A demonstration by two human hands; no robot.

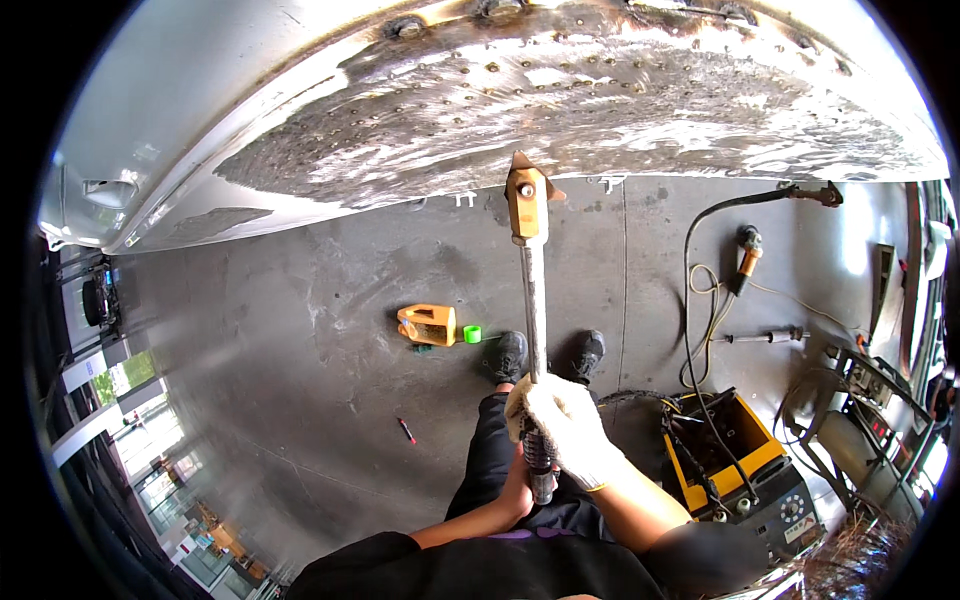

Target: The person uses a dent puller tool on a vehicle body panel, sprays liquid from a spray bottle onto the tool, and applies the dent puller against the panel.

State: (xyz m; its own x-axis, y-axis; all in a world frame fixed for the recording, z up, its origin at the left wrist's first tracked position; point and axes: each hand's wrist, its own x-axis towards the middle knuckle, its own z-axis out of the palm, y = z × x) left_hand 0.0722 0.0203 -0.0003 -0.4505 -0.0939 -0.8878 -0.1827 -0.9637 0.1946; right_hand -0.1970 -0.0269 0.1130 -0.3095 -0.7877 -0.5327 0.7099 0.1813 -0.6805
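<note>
Both my hands are closed around a long hammer-like tool [535, 310] pointing away from me. It has a metal shaft, a dark ribbed grip and a yellow block head with pointed brown tips. My right hand [562, 420], in a white knit glove, wraps the shaft just above the grip. Below it my left hand [517, 488], bare, closes on the lower grip, its fingers partly hidden. The tool's head overlaps the lower edge of a pale vehicle panel [400, 150], sanded to bare metal with rows of small spots. Whether they touch, I cannot tell.
On the floor lie an orange jug [430, 325], a green cap [472, 334], a red marker [406, 430], an angle grinder [746, 262] and a metal rod tool [765, 337]. A yellow-and-black machine [775, 470] stands at my right, its black cable [690, 270] running forward beside a thinner cord.
</note>
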